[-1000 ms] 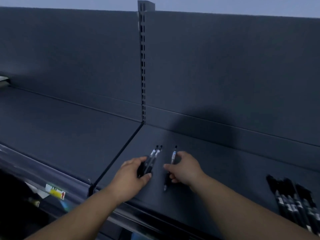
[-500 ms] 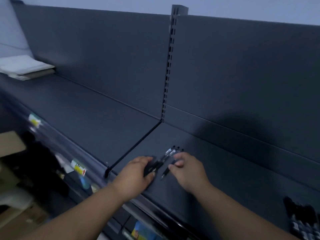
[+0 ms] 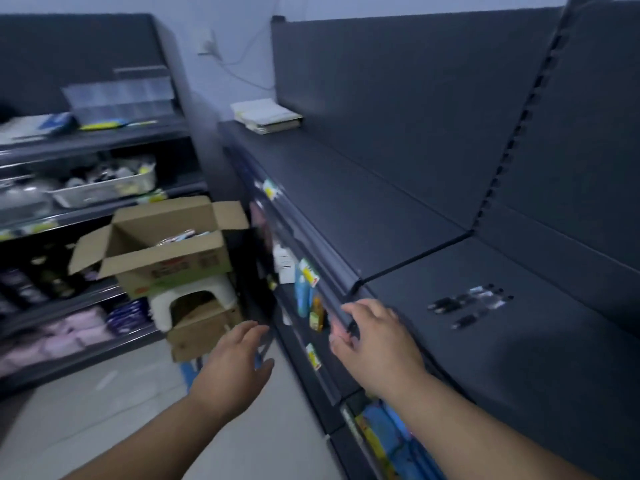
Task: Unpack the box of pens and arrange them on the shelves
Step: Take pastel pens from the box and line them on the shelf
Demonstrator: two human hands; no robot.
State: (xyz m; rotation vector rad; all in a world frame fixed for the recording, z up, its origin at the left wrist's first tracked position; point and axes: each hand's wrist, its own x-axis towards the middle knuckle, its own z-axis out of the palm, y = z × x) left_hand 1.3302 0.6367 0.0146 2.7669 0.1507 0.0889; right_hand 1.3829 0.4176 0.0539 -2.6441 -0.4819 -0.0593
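Our left hand [image 3: 235,362], low in the middle, is spread and empty, likely reaching for the box [image 3: 162,247] at left; our right hand [image 3: 377,344] is loose by the shelf [image 3: 346,209] edge, holding nothing; pens [image 3: 471,303] lie flat at right.

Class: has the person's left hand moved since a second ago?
Yes. The left hand has let go of the pens right of the divider and drawn back off the shelf, out over the floor.
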